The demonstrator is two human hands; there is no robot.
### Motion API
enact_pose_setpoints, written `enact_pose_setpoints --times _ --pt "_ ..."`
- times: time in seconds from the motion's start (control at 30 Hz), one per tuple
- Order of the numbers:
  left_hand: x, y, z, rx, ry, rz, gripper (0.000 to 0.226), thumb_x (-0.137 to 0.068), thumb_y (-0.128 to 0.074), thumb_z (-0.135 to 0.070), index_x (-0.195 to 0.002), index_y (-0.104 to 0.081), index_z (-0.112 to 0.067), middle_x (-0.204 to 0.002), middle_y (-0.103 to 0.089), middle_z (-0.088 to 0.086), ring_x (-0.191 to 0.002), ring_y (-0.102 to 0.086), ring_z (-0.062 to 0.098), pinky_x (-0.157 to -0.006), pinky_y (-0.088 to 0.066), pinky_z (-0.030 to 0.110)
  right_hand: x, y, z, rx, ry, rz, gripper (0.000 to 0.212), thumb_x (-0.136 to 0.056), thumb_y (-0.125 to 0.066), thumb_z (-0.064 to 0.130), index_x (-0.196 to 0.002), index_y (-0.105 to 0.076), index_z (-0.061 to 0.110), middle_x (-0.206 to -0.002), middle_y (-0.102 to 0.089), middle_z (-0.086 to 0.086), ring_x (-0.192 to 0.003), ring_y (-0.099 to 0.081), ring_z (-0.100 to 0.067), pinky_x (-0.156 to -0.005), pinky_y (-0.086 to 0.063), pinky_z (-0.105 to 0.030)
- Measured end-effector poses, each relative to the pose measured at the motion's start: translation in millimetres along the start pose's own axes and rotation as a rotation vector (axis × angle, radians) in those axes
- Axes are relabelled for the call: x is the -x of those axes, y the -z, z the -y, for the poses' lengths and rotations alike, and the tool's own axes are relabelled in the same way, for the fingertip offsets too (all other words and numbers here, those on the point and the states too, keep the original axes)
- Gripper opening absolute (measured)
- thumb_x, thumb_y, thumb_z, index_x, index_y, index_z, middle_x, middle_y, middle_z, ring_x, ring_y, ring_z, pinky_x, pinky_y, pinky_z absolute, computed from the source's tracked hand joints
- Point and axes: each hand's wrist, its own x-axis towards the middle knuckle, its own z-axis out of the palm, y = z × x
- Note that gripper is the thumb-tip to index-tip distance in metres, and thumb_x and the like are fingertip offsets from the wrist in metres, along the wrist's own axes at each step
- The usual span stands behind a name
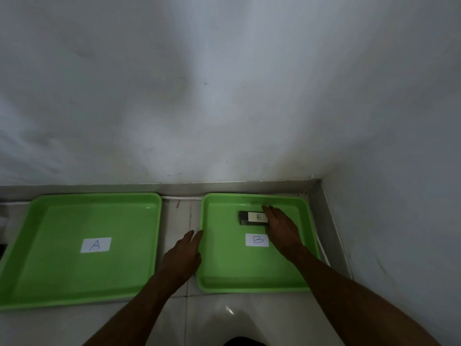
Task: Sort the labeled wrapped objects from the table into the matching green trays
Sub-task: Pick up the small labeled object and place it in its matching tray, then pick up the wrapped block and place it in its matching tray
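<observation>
the dark, foil-like wrapped block with a pale paper label marked b (252, 218) lies flat in the far half of the right-hand glossy green plastic tray (224, 265), just beyond that tray's own white paper b label (257, 239). the right hand (280, 229) rests against the block's right end, fingers spread over it; whether they pinch it or merely touch it cannot be told. the left hand (184, 253) is open and empty, flat on the pale tiled worktop (182, 216), fingertips touching the tray's left rim.

the likely slip: the tray floor looks smooth and slick, so a careless withdrawal could drag the block sideways or flip it label-down. a push from the left hand might also shift the light tray. the left green plastic tray marked a (50, 258), shallow with rounded corners, holds nothing.
</observation>
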Motion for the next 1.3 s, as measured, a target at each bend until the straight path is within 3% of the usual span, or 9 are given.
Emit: enact_pose_setpoints --times 0.27,0.5,0.7,0.87,1.07,1.3 --pt "58 51 -15 -0.135 -0.062 -0.066 0.063 -0.097 -0.047 -0.016 -0.154 -0.021 -0.015 -0.16 -0.028 0.012 -0.138 -0.041 0.029 -0.104 -0.047 0.043 84 31 68 -0.048 0.019 -0.06 0.062 -0.093 -0.058 0.015 -0.148 -0.03 0.013 -0.152 -0.04 -0.012 -0.139 -0.038 -0.024 -0.111 -0.038 -0.036" --pt "152 100 -1 -0.247 -0.119 -0.163 0.063 -0.095 -0.048 -0.018 -0.153 -0.024 -0.017 -0.157 -0.031 0.011 -0.138 -0.04 0.032 -0.103 -0.046 0.047 174 63 156 -0.054 0.133 -0.161 0.061 -0.094 -0.056 0.02 -0.148 -0.028 0.013 -0.152 -0.039 -0.013 -0.139 -0.038 -0.025 -0.112 -0.039 -0.039" --pt "202 156 16 -0.326 -0.103 -0.227 0.061 -0.092 -0.049 -0.013 -0.15 -0.029 -0.014 -0.153 -0.037 0.014 -0.134 -0.043 0.035 -0.097 -0.048 0.049 200 121 203 0.009 0.204 -0.241 0.058 -0.096 -0.052 0.024 -0.148 -0.029 0.013 -0.154 -0.035 -0.015 -0.142 -0.033 -0.03 -0.115 -0.033 -0.043" --pt "260 236 -12 -0.352 -0.118 -0.234 0.062 -0.092 -0.048 -0.011 -0.151 -0.029 -0.014 -0.154 -0.036 0.015 -0.134 -0.044 0.036 -0.098 -0.05 0.051 232 219 250 0.066 0.245 -0.235 0.056 -0.096 -0.051 0.025 -0.146 -0.029 0.013 -0.154 -0.034 -0.015 -0.142 -0.033 -0.031 -0.115 -0.033 -0.043" --pt "367 377 -76 -0.345 -0.091 -0.268 0.066 -0.094 -0.046 -0.015 -0.154 -0.021 -0.016 -0.161 -0.025 0.016 -0.142 -0.034 0.035 -0.105 -0.043 0.051 293 381 310 0.094 0.297 -0.232 0.056 -0.096 -0.047 0.025 -0.147 -0.027 0.016 -0.157 -0.03 -0.013 -0.144 -0.03 -0.029 -0.118 -0.03 -0.042" --pt "519 555 -137 -0.335 -0.013 -0.321 0.064 -0.098 -0.046 -0.023 -0.155 -0.017 -0.019 -0.163 -0.021 0.011 -0.144 -0.034 0.03 -0.105 -0.046 0.047 382 579 404 0.004 0.335 -0.257 0.055 -0.098 -0.047 0.027 -0.148 -0.027 0.015 -0.156 -0.031 -0.014 -0.144 -0.03 -0.028 -0.118 -0.03 -0.039"
